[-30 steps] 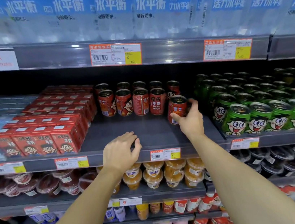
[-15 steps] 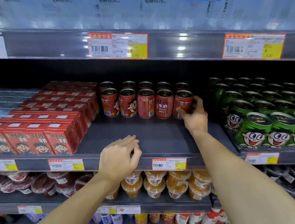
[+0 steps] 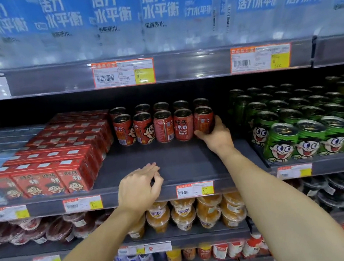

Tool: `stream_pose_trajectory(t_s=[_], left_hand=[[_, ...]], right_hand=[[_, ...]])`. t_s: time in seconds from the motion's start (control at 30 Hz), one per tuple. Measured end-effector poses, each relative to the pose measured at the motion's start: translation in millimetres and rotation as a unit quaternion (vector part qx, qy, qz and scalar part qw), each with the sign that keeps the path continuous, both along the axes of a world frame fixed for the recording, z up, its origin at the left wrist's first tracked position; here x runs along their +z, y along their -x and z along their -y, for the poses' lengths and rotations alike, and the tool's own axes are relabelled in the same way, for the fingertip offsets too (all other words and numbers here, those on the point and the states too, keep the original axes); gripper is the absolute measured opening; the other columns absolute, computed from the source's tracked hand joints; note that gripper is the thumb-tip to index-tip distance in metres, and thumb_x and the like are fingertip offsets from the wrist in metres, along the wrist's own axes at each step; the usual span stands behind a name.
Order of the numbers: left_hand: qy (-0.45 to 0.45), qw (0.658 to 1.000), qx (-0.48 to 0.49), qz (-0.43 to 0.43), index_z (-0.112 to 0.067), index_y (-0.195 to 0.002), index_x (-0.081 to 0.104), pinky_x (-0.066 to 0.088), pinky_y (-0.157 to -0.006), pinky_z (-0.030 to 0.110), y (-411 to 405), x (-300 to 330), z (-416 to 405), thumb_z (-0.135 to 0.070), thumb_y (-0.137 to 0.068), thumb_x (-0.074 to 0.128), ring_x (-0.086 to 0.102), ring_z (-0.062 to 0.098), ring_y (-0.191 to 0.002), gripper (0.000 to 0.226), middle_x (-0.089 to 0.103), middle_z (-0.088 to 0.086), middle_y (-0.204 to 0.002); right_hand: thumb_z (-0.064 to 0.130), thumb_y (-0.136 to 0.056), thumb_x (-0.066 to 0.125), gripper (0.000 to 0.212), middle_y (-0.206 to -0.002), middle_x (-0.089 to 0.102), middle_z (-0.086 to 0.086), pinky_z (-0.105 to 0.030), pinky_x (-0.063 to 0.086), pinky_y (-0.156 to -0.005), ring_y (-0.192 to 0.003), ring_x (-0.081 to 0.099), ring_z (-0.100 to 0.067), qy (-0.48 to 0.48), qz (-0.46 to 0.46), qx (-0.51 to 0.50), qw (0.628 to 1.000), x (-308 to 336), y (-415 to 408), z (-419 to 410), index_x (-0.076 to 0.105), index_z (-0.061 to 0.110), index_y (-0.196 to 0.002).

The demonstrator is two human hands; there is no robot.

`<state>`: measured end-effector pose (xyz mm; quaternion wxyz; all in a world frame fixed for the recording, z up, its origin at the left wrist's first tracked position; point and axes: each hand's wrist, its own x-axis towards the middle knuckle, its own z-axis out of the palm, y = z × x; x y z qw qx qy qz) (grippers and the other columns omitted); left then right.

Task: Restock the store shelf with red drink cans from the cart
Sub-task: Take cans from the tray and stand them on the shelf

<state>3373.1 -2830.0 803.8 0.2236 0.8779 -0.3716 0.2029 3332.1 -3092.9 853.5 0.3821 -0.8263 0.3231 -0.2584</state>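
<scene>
We see ten red cans on the shelf [image 3: 182,162] in two rows of five. Our right hand [image 3: 217,136] curls round the front row's rightmost can [image 3: 203,119], upright beside its neighbour. Our left hand [image 3: 139,189] hovers at the shelf's front edge, fingers loosely bent, holding nothing. Red cartons [image 3: 69,158] sit left, green cans [image 3: 303,127] right
</scene>
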Motion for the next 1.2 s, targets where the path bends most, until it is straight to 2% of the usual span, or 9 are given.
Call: stream_pose_trajectory(t_s=[0.13,0.3,0.43,0.53,0.7,0.83,0.93,1.03,1.2], left_hand=[[-0.006,1.000,0.008,-0.015,-0.020,-0.101,0.078,0.054,-0.089,0.027,5,5,-1,-0.037,-0.088,0.036,0.065,0.007,-0.109,0.047,0.072,-0.004,-0.113],[-0.017,0.999,0.016,-0.031,-0.020,-0.106,0.077,0.053,-0.091,0.028,8,13,-2,-0.041,-0.089,0.031,0.063,0.007,-0.114,0.053,0.070,-0.005,-0.117],[-0.022,0.999,0.023,-0.022,-0.023,-0.107,0.075,0.054,-0.085,0.031,13,14,-2,-0.037,-0.093,0.039,0.062,0.011,-0.116,0.041,0.068,-0.005,-0.121],[-0.027,0.999,0.026,-0.037,-0.022,-0.110,0.074,0.051,-0.084,0.035,15,19,0,-0.030,-0.097,0.050,0.064,0.026,-0.113,0.029,0.066,0.003,-0.126],[-0.148,0.976,0.007,-0.160,-0.018,-0.141,0.050,0.033,-0.111,0.038,19,34,5,-0.046,-0.102,0.034,0.038,0.026,-0.139,0.050,0.042,0.005,-0.152],[-0.303,0.952,0.016,-0.051,-0.009,-0.155,0.012,0.015,-0.118,0.046,57,23,-7,-0.062,-0.096,0.033,0.016,0.028,-0.148,0.082,0.017,0.013,-0.161],[-0.358,0.932,0.008,-0.049,-0.012,-0.156,-0.005,0.009,-0.120,0.048,73,24,-27,-0.061,-0.094,0.039,-0.004,0.026,-0.150,0.090,-0.005,0.011,-0.163],[-0.366,0.928,-0.006,-0.073,-0.011,-0.156,0.000,0.012,-0.120,0.045,92,18,-50,-0.057,-0.094,0.042,0.000,0.023,-0.151,0.088,-0.003,0.009,-0.164],[-0.439,0.888,-0.075,-0.109,-0.005,-0.155,0.005,0.021,-0.118,0.039,156,-19,-103,-0.046,-0.093,0.049,0.014,0.027,-0.148,0.086,0.009,0.013,-0.162]], right_hand=[[0.058,-0.089,0.061,0.072,-0.140,0.044,-0.020,-0.044,0.042,-0.105,-0.129,0.044,-0.040,0.087,-0.155,0.032,0.984,8,18,-22,0.047,0.010,-0.140],[0.077,-0.090,0.037,0.086,-0.156,0.034,-0.012,-0.047,0.037,-0.107,-0.141,0.033,-0.034,0.174,-0.306,0.128,0.927,7,64,-55,0.040,0.015,-0.150],[0.075,-0.093,0.027,0.084,-0.159,0.031,-0.010,-0.043,0.028,-0.115,-0.146,0.026,-0.030,0.201,-0.277,0.126,0.931,-6,90,-71,0.037,0.015,-0.152],[0.069,-0.098,0.020,0.079,-0.158,0.032,-0.014,-0.044,0.025,-0.116,-0.146,0.028,-0.031,0.260,-0.273,0.104,0.920,-14,96,-78,0.038,0.014,-0.150],[0.064,-0.100,0.016,0.075,-0.160,0.028,-0.016,-0.048,0.022,-0.117,-0.148,0.022,-0.033,0.261,-0.293,0.121,0.912,-13,96,-76,0.036,0.013,-0.151],[0.060,-0.102,0.015,0.074,-0.165,0.002,-0.019,-0.051,0.003,-0.123,-0.153,-0.006,-0.033,0.294,-0.288,0.102,0.905,-35,112,-90,0.017,0.013,-0.158],[0.054,-0.103,0.024,0.074,-0.165,-0.005,-0.020,-0.052,0.003,-0.123,-0.153,-0.009,-0.034,0.341,-0.242,0.089,0.904,-55,136,-108,0.003,0.011,-0.159],[0.049,-0.101,0.038,0.077,-0.166,-0.001,-0.017,-0.050,0.013,-0.122,-0.153,-0.002,-0.033,0.321,-0.229,0.112,0.912,-70,157,-129,0.007,0.010,-0.159],[0.056,-0.091,0.055,0.071,-0.150,0.042,-0.011,-0.047,0.035,-0.109,-0.136,0.040,-0.034,0.254,-0.359,0.189,0.878,-93,217,-158,0.037,0.014,-0.146]])
